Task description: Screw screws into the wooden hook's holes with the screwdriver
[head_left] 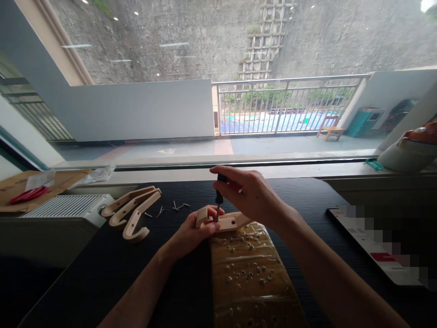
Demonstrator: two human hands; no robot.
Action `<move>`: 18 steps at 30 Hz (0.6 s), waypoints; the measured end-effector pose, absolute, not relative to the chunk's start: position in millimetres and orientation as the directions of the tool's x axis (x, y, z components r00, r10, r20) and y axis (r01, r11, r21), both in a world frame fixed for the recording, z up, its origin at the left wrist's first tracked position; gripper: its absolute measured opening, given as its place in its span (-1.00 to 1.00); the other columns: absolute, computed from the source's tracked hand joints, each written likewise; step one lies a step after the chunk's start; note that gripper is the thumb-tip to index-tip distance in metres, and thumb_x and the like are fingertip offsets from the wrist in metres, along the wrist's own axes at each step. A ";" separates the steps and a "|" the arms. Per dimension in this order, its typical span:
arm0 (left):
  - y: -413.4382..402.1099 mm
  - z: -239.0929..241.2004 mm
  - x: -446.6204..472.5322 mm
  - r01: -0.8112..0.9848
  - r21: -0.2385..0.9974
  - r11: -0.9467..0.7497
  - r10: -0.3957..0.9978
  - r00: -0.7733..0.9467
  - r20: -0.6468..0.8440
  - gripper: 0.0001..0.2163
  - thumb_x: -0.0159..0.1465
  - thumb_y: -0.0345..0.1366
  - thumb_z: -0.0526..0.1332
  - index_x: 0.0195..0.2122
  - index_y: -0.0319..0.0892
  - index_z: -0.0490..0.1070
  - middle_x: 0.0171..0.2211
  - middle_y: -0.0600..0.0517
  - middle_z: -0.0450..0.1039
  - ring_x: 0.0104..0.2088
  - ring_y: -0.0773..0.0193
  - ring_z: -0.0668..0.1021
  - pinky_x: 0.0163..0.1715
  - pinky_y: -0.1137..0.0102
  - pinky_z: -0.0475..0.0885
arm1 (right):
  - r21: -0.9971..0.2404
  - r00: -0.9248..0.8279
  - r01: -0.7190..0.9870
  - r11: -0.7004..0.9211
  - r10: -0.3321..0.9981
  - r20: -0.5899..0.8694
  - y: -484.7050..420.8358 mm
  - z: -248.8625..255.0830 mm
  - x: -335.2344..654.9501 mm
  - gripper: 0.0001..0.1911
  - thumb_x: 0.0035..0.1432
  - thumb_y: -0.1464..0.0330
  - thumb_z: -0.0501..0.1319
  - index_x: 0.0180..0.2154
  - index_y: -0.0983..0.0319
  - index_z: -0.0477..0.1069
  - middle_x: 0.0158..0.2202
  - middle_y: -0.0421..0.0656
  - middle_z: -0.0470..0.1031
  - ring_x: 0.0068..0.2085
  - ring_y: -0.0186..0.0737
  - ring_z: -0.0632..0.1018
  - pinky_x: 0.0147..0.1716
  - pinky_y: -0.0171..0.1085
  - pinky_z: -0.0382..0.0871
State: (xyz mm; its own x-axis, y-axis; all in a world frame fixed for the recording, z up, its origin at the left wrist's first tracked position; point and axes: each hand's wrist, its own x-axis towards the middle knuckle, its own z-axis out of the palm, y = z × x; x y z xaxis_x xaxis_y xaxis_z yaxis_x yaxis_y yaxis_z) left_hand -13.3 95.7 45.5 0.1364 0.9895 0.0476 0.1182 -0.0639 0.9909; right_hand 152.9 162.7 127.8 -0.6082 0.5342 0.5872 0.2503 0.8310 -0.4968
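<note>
My right hand [246, 193] is closed around the black handle of a screwdriver [217, 202], held upright with its tip down on a wooden hook [225, 222]. That hook lies on the far end of a long wooden board [251, 278] wrapped in clear film and dotted with small holes. My left hand [193, 231] grips the left end of the hook and steadies it against the board. Both forearms reach in from the bottom of the view over a black table [136, 273].
Three more wooden hooks [131, 213] lie at the table's left, with several loose screws [174, 208] beside them. A white radiator [64, 207] and cardboard with red-handled scissors [27, 194] sit far left. A white card [375, 248] lies at right. A window sill runs behind.
</note>
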 end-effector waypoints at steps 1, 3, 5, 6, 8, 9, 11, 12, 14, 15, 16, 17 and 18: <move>95.6 45.2 -13.4 0.120 0.991 -0.061 0.990 0.132 0.045 -0.92 0.12 -0.33 0.18 -0.38 -0.20 0.33 -0.05 -0.04 0.36 -0.13 0.18 0.42 -0.14 0.39 0.30 | -0.485 -0.628 0.242 0.840 0.517 0.582 162.4 129.1 153.8 -0.64 0.17 0.29 0.09 -0.01 0.26 0.35 -0.50 -0.22 0.41 -0.51 -0.41 0.34 -0.48 -0.35 0.19; 95.6 44.4 -13.9 0.123 0.991 -0.056 0.991 0.125 0.041 -0.92 0.12 -0.33 0.19 -0.38 -0.20 0.33 -0.07 -0.03 0.37 -0.18 0.21 0.43 -0.19 0.41 0.31 | -0.457 -0.664 0.220 0.862 0.475 0.577 161.8 131.5 155.7 -0.61 0.17 0.31 0.09 0.04 0.26 0.31 -0.39 -0.18 0.43 -0.45 -0.38 0.37 -0.44 -0.34 0.21; 95.5 43.5 -14.4 0.114 0.992 -0.057 0.991 0.126 0.043 -0.92 0.12 -0.33 0.19 -0.38 -0.20 0.33 -0.08 -0.02 0.37 -0.20 0.23 0.43 -0.22 0.43 0.31 | -0.427 -0.677 0.208 0.880 0.445 0.587 161.6 132.7 156.5 -0.61 0.18 0.36 0.07 0.05 0.27 0.30 -0.32 -0.14 0.43 -0.41 -0.38 0.36 -0.41 -0.34 0.21; 95.5 43.1 -14.6 0.103 0.993 -0.057 0.990 0.130 0.044 -0.92 0.12 -0.34 0.20 -0.38 -0.21 0.33 -0.08 -0.02 0.37 -0.20 0.24 0.43 -0.22 0.43 0.31 | -0.415 -0.676 0.204 0.887 0.434 0.595 161.7 132.8 156.4 -0.62 0.18 0.39 0.06 0.05 0.28 0.30 -0.29 -0.13 0.42 -0.40 -0.38 0.36 -0.40 -0.34 0.22; 95.3 42.4 -15.0 0.075 0.996 -0.044 0.989 0.143 0.032 -0.90 0.10 -0.34 0.23 -0.36 -0.20 0.33 -0.07 -0.02 0.36 -0.17 0.23 0.43 -0.20 0.43 0.31 | -0.411 -0.668 0.190 0.892 0.424 0.611 162.0 132.0 155.3 -0.63 0.18 0.43 0.04 0.04 0.30 0.31 -0.28 -0.12 0.42 -0.40 -0.38 0.35 -0.39 -0.34 0.22; 95.3 42.1 -15.1 0.062 0.998 -0.031 0.989 0.148 0.022 -0.87 0.09 -0.34 0.24 -0.35 -0.20 0.33 -0.06 -0.02 0.36 -0.16 0.21 0.43 -0.18 0.42 0.31 | -0.415 -0.662 0.179 0.892 0.422 0.620 162.3 131.4 154.6 -0.64 0.19 0.44 0.03 0.03 0.31 0.31 -0.27 -0.12 0.43 -0.39 -0.38 0.35 -0.39 -0.34 0.22; 95.3 41.6 -15.3 0.049 0.999 -0.004 0.988 0.152 -0.003 -0.82 0.07 -0.33 0.27 -0.30 -0.19 0.34 -0.04 -0.03 0.35 -0.15 0.20 0.44 -0.16 0.39 0.32 | -0.432 -0.648 0.160 0.887 0.425 0.632 163.0 129.9 153.3 -0.67 0.19 0.43 0.04 0.00 0.31 0.33 -0.28 -0.12 0.44 -0.40 -0.39 0.36 -0.38 -0.35 0.22; 95.3 41.5 -15.3 0.049 0.999 0.002 0.989 0.150 -0.009 -0.81 0.06 -0.33 0.27 -0.29 -0.19 0.34 -0.04 -0.03 0.34 -0.15 0.20 0.44 -0.15 0.39 0.32 | -0.445 -0.643 0.158 0.881 0.434 0.631 163.4 129.3 153.0 -0.68 0.20 0.42 0.04 -0.02 0.31 0.34 -0.30 -0.13 0.44 -0.41 -0.40 0.36 -0.39 -0.36 0.22; 95.5 41.8 -15.3 0.056 0.998 -0.008 0.989 0.149 0.000 -0.81 0.06 -0.33 0.28 -0.30 -0.20 0.34 -0.04 -0.03 0.33 -0.15 0.21 0.43 -0.15 0.39 0.32 | -0.481 -0.627 0.167 0.860 0.470 0.621 164.0 128.3 153.1 -0.71 0.19 0.39 0.07 -0.06 0.30 0.36 -0.35 -0.16 0.44 -0.44 -0.41 0.36 -0.41 -0.37 0.22; 95.5 42.3 -15.1 0.058 0.998 -0.020 0.989 0.151 0.011 -0.83 0.06 -0.34 0.28 -0.33 -0.20 0.34 -0.04 -0.03 0.32 -0.14 0.21 0.43 -0.15 0.39 0.32 | -0.502 -0.618 0.177 0.846 0.493 0.613 164.1 128.0 153.3 -0.72 0.18 0.37 0.09 -0.08 0.30 0.36 -0.39 -0.18 0.43 -0.45 -0.41 0.35 -0.42 -0.37 0.22; 95.5 42.9 -14.8 0.057 0.998 -0.031 0.988 0.153 0.022 -0.84 0.06 -0.34 0.27 -0.35 -0.20 0.34 -0.04 -0.02 0.32 -0.13 0.20 0.43 -0.15 0.40 0.32 | -0.524 -0.607 0.186 0.831 0.516 0.604 164.0 127.9 153.5 -0.73 0.17 0.35 0.10 -0.10 0.29 0.37 -0.43 -0.20 0.41 -0.47 -0.42 0.34 -0.43 -0.37 0.21; 95.4 43.8 -14.5 0.057 0.998 -0.038 0.988 0.154 0.028 -0.85 0.06 -0.35 0.27 -0.36 -0.21 0.33 -0.05 -0.02 0.32 -0.13 0.20 0.42 -0.15 0.40 0.32 | -0.544 -0.599 0.189 0.817 0.535 0.596 163.6 127.8 153.6 -0.74 0.15 0.33 0.12 -0.12 0.28 0.38 -0.46 -0.22 0.39 -0.48 -0.42 0.33 -0.45 -0.37 0.20; 95.3 44.7 -14.1 0.061 0.997 -0.036 0.988 0.153 0.026 -0.86 0.06 -0.35 0.27 -0.38 -0.21 0.32 -0.05 -0.02 0.32 -0.13 0.20 0.42 -0.16 0.41 0.32 | -0.564 -0.598 0.185 0.805 0.547 0.586 162.9 127.8 153.4 -0.75 0.14 0.31 0.13 -0.15 0.27 0.38 -0.48 -0.23 0.37 -0.48 -0.42 0.32 -0.47 -0.38 0.19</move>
State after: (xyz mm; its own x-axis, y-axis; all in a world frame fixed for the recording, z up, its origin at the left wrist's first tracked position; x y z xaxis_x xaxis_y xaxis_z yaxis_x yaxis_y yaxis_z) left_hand -14.1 95.3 44.7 0.1534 0.9878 0.0263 0.0609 -0.0360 0.9975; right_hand 153.4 162.9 127.8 -0.5982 0.5471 0.5855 0.1849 0.8051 -0.5635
